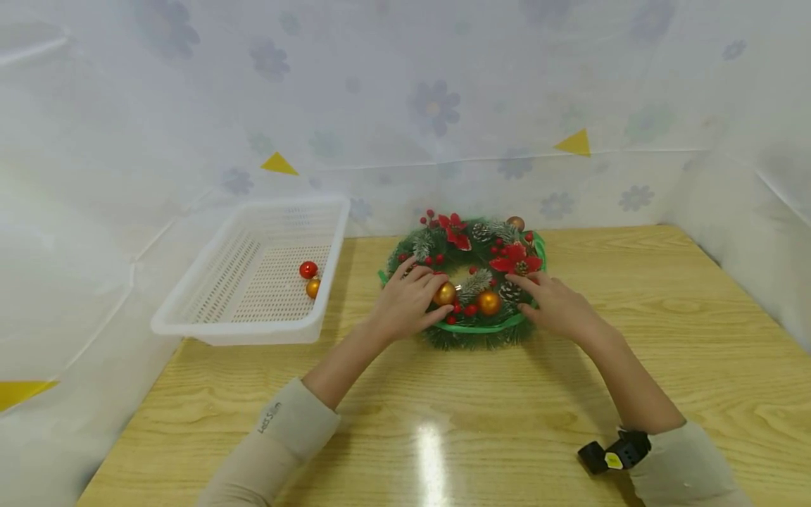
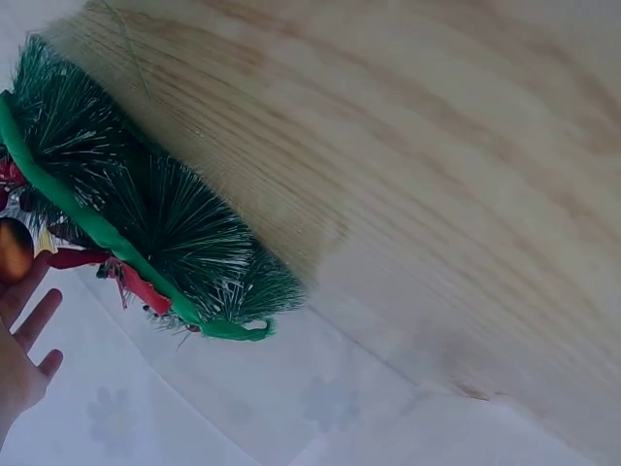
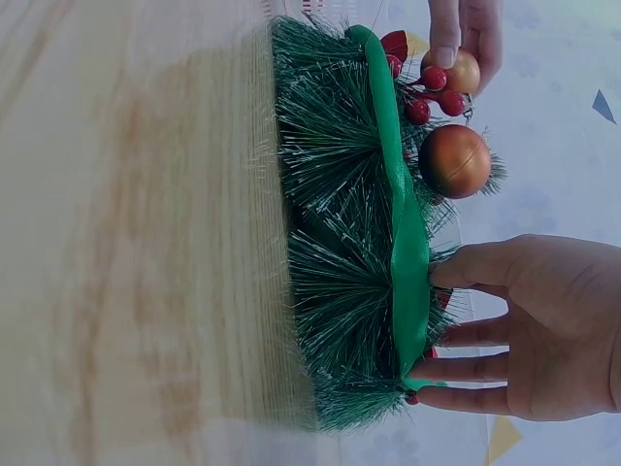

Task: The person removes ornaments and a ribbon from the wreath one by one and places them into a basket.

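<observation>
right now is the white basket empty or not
Not empty: the white basket holds a red ball and a gold ball.

Bare wooden table lies open right of the Christmas wreath and along the near edge. On the left the white plastic basket narrows the way to a strip of tabletop. The flowered curtain closes the far side just behind the wreath.

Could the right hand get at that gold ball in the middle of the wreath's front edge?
Probably yes. The right hand rests on the wreath just beside the gold ball, with nothing between them; the left hand is at another ball.
</observation>
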{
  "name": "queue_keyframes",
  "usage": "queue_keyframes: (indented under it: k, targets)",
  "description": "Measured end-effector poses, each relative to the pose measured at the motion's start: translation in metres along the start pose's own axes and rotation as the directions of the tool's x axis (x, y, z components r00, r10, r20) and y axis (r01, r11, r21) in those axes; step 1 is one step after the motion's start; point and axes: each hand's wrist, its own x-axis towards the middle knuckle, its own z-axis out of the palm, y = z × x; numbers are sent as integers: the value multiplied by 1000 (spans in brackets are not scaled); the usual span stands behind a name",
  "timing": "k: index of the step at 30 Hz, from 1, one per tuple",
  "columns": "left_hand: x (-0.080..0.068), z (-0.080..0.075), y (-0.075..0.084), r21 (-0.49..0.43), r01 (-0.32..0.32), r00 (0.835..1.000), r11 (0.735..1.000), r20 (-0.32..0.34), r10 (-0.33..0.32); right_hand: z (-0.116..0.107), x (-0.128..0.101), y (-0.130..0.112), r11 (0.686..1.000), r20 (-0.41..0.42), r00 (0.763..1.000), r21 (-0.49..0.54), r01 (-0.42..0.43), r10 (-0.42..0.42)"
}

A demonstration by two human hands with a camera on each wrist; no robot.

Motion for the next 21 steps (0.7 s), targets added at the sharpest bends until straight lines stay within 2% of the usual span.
queue_keyframes:
  k: [5,21]
  targets:
    - [3,-2,0,22,-2,999,1000,-49,3,0,-1,0,1000,-1,1000,-2,0,0]
    - [12,-7,0,38,-8,993,999,-119,13,0,0,0,1000,8,1000,0,-7,7]
